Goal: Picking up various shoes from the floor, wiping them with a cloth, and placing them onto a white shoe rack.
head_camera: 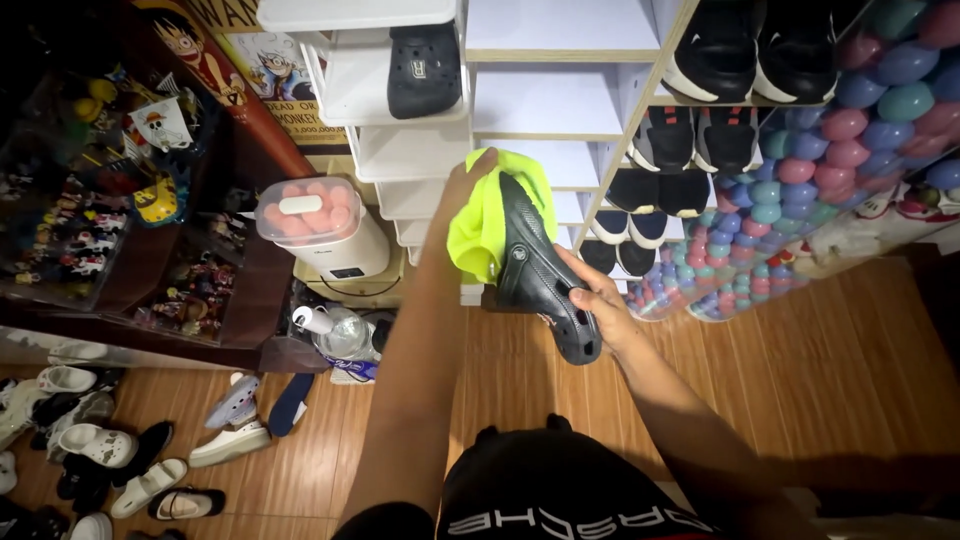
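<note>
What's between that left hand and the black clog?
In the head view, a neon yellow cloth lies between the left hand and the black clog, which the right hand grips.

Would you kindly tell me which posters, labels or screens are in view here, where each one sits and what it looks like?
Cartoon poster: on the wall at upper left, tan paper showing a grinning figure.
Small dark display panel: on the front of the white appliance, left of the shelves, a little rectangle.
White oblong label: on the appliance's clear lid, over pink contents.
Round white badge: on the black clog held in the right hand.
</note>
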